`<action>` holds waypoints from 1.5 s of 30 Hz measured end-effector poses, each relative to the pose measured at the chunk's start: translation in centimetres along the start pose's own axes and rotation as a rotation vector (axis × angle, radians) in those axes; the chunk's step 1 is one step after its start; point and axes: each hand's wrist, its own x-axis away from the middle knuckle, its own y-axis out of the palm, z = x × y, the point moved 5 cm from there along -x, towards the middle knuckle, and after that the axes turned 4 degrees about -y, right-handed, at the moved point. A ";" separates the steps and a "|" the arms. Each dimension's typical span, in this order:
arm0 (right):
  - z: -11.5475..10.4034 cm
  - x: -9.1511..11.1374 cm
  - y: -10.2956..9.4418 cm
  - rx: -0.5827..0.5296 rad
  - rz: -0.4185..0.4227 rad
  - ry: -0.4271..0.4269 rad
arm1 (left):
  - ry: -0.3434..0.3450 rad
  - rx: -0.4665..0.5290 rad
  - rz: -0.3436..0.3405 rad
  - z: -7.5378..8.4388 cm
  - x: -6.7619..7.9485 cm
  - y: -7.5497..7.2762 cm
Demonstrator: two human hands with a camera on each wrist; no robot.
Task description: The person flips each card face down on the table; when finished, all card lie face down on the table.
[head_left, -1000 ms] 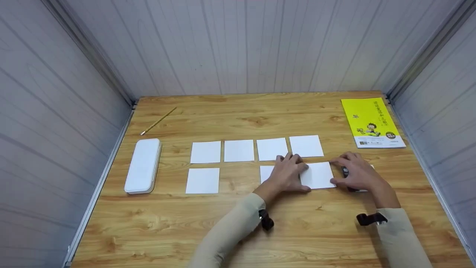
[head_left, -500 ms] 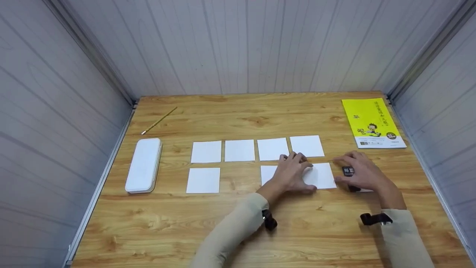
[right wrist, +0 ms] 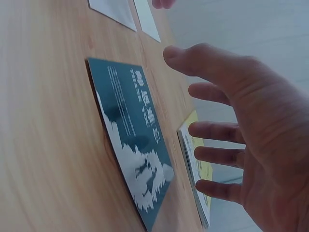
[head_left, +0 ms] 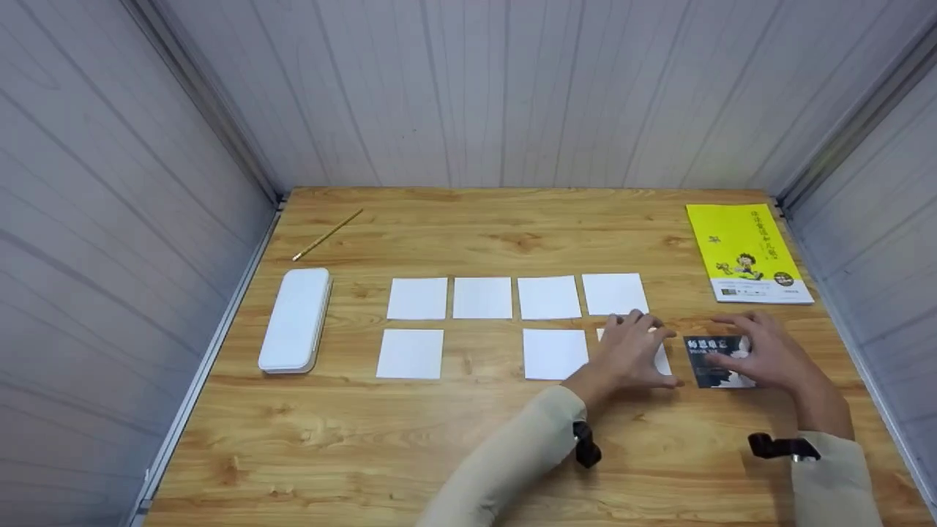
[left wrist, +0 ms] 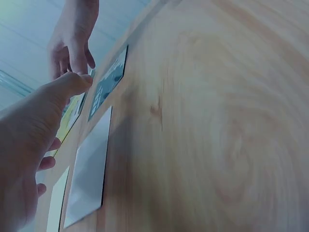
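Note:
My left hand (head_left: 631, 351) hovers over a white card (head_left: 663, 360) in the front row, fingers spread and curved, holding nothing. The left wrist view shows that white card (left wrist: 89, 166) lying flat, with the thumb apart from it. Beside it on the right lies a dark printed card (head_left: 703, 364) with white lettering. Above the dark card my right hand (head_left: 779, 355) hangs with thumb and fingers apart. In the right wrist view a gap shows between the fingers (right wrist: 219, 133) and the dark card (right wrist: 128, 104), whose print reads "THANK YOU".
Several white cards (head_left: 483, 298) form a back row. In the front row lie two more white cards, one at left (head_left: 410, 354) and one mid-table (head_left: 554, 354). A white case (head_left: 295, 320) and a pencil (head_left: 327, 234) are at left. A yellow booklet (head_left: 743, 249) lies back right.
The head view has shifted. Both hands have moved right; the right hand has left the white card's edge and now is over the dark card, more of which shows.

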 end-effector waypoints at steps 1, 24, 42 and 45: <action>0.3 0.2 0.0 -0.006 -0.002 0.003 | 0.003 -0.007 -0.001 0.5 -0.1 0.1; 4.0 1.9 0.3 -0.082 -0.088 0.088 | -0.044 -0.021 -0.081 3.9 -2.6 1.6; 4.4 2.2 0.5 -0.094 -0.157 0.101 | -0.068 -0.065 -0.098 4.3 -3.3 2.4; 4.4 2.1 0.4 -0.088 -0.154 0.094 | -0.067 -0.076 -0.090 4.2 -3.3 2.4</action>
